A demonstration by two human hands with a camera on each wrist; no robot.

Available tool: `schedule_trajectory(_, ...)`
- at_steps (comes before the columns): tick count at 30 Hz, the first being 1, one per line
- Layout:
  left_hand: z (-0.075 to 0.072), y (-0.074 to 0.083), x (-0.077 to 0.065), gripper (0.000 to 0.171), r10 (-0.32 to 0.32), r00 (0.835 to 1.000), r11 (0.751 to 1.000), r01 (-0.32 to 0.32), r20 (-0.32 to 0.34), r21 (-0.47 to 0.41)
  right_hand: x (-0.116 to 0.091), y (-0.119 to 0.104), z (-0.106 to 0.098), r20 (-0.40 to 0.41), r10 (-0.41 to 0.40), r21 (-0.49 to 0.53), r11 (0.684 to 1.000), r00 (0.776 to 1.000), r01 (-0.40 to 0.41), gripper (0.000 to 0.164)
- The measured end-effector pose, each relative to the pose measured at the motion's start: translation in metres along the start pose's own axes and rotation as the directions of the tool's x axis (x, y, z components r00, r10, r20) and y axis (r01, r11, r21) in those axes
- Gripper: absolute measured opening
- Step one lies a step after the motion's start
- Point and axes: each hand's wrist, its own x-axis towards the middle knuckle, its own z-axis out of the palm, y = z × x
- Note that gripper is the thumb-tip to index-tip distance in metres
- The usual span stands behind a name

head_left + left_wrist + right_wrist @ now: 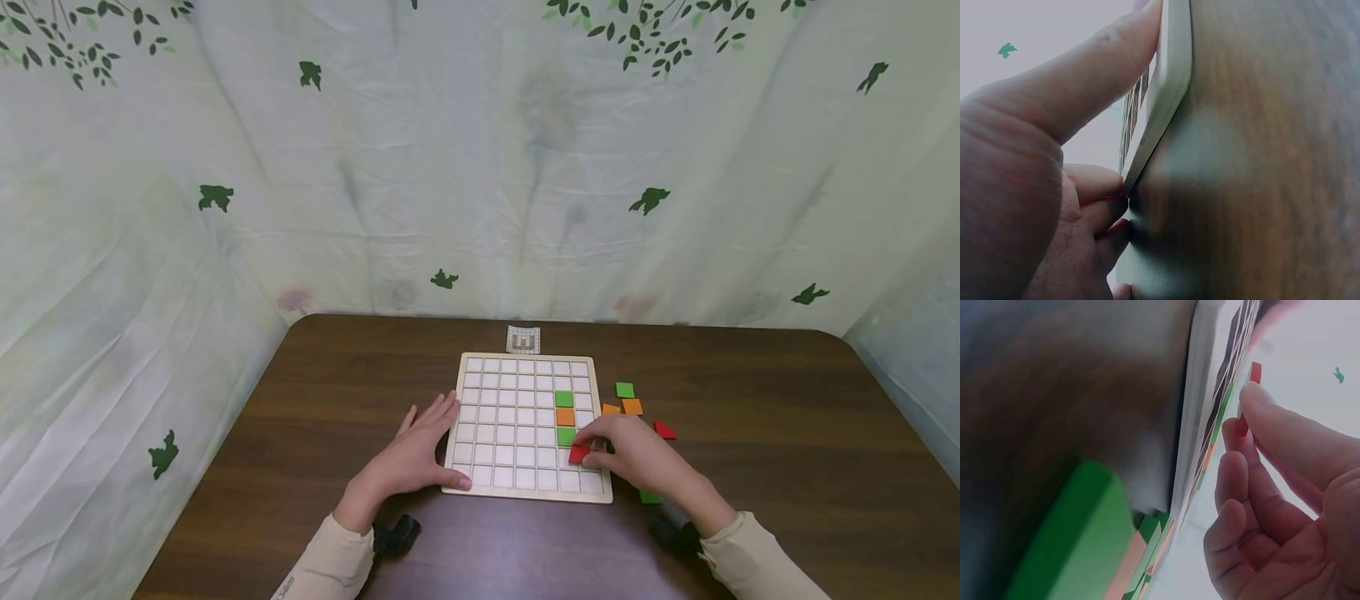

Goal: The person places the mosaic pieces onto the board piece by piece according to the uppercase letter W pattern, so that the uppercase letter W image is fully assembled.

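A white grid board [504,492] with a pale wooden rim lies on the table. In one of its right-hand columns sit a green tile [564,398], an orange tile [565,417] and a second green tile [566,436]. My right hand [637,450] pinches a red tile [578,454] between thumb and fingertips, just below that column; in the right wrist view the red tile [1251,394] shows edge-on above the board. My left hand [420,446] rests at the board's left edge, fingers spread along the side and thumb on the lower left corner.
Right of the board lie loose tiles: a green one [625,389], orange ones [632,406], a red one [664,430] and a green one [650,497] by the right wrist. A small printed pattern card [523,340] lies behind the board. A patterned curtain [480,208] hangs beyond the table.
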Motion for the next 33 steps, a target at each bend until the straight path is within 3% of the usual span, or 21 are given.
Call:
schedule_trajectory(15, 0.0004, -0.0014, -0.0003, 0.118, 0.008, 1.000, 1.000, -0.008, -0.002, 0.005, 0.0067, -0.0050, 0.0049, 0.026, -0.048, -0.097, 0.994, 0.999, 0.050, 0.016)
schedule_trajectory(33, -0.0003, 0.0008, -0.0006, 0.117, -0.003, 1.000, 1.000, 0.003, 0.002, 0.000, 0.0099, -0.0059, 0.0090, 0.002, -0.113, -0.160, 0.981, 0.994, 0.112, 0.018)
